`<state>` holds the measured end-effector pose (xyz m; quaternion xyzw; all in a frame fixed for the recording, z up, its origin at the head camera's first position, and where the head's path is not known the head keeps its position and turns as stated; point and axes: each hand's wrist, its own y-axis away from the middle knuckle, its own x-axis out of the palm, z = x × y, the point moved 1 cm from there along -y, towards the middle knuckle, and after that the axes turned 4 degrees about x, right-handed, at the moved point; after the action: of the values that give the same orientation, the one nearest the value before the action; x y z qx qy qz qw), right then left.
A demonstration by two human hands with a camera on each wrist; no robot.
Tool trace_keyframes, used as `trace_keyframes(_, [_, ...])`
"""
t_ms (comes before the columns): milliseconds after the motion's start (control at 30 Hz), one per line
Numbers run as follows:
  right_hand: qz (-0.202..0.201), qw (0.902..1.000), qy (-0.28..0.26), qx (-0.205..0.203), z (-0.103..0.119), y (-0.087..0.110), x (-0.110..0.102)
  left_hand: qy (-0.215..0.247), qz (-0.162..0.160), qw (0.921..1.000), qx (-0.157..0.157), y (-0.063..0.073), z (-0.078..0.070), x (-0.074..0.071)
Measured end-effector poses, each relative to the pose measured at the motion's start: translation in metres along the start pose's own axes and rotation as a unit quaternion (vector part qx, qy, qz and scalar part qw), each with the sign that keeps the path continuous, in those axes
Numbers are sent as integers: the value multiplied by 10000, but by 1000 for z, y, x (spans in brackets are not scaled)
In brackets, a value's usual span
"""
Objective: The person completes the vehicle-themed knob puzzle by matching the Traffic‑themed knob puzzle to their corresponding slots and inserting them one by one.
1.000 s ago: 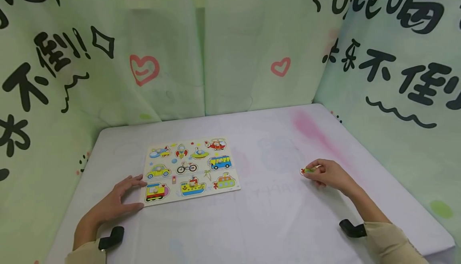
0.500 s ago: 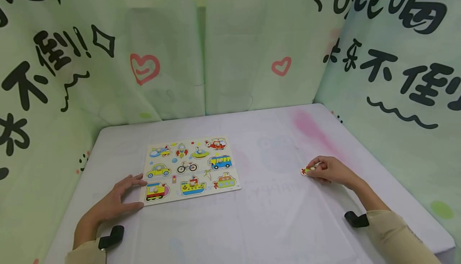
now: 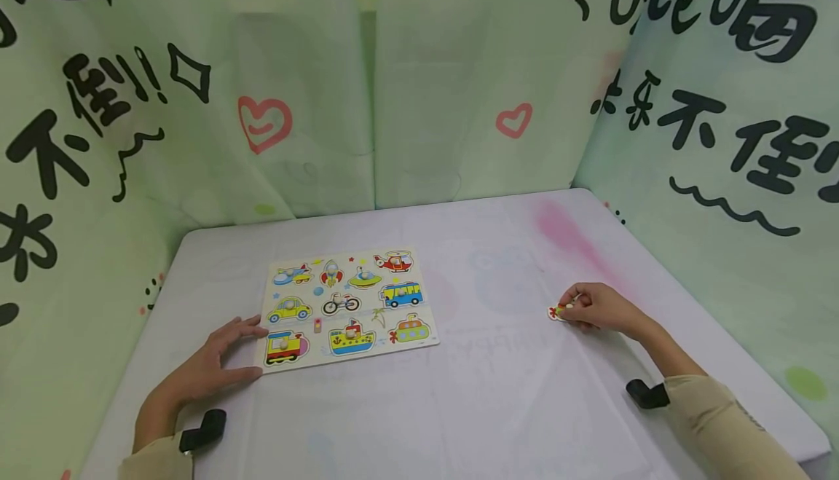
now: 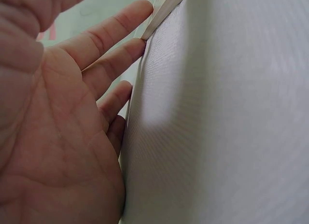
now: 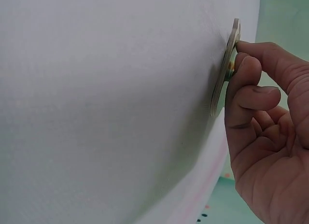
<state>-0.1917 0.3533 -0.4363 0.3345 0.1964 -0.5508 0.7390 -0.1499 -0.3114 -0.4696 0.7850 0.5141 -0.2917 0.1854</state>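
Observation:
A flat wooden puzzle board [image 3: 321, 329], printed with vehicles such as a bus, car, train and ship, lies at the left of the table. My left hand [image 3: 211, 360] rests at its left edge, thumb and fingers spread and touching the side; the left wrist view shows the fingertips [image 4: 137, 45] against that edge. Well to the right of the board, my right hand [image 3: 601, 310] pinches a small wooden puzzle piece [image 3: 554, 313] with a red propeller shape at one end. In the right wrist view the thin piece [image 5: 221, 86] is close over the cloth, its knob between my fingers.
A white cloth [image 3: 472, 407] with a pink stain covers the table. Pale green curtains [image 3: 432, 50] with black lettering and red hearts enclose the back and both sides. A black wrist mount [image 3: 205, 430] and another black mount [image 3: 647, 394] stick out from the sleeves.
My right hand, with the puzzle piece, has shifted very slightly away from me, its fingers adjusting on the piece. The left hand and the board have stayed put.

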Motion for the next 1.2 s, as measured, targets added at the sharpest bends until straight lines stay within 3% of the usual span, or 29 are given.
trace_keyframes(333, [7,9999,-10,111,-4,-2,1,23,-24,10000,33,0,2,1])
trace_keyframes(1200, [-575,9972,-480,35,-3,6,8,-33,-44,9999,91,0,0,1])
